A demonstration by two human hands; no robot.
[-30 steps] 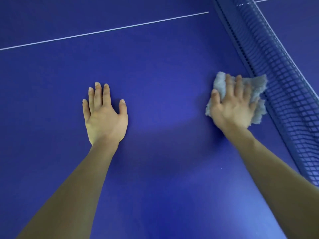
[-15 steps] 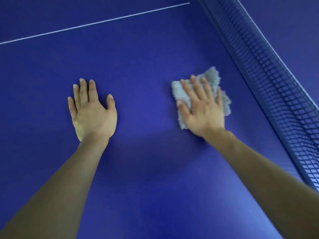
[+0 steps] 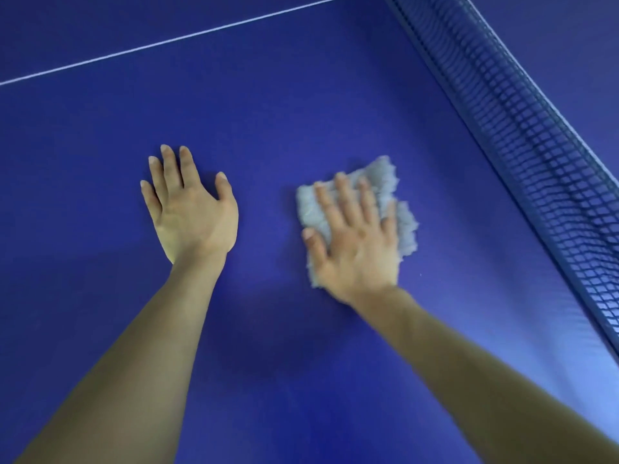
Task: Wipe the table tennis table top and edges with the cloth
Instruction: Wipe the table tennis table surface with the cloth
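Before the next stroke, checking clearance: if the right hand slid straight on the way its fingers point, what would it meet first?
Probably the net. The right hand, flat on the cloth, points up and slightly right over bare table top.

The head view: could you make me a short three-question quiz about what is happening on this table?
1. True or false: the cloth lies under the left hand.
2. What runs along the right side of the table? A) a net B) a wall C) a row of bats
3. Fill in: the right hand presses the cloth with its fingers ____ (spread or curled).

Key
1. False; it lies under the right hand, and the left hand rests flat on the bare table.
2. A, the net.
3. Spread.
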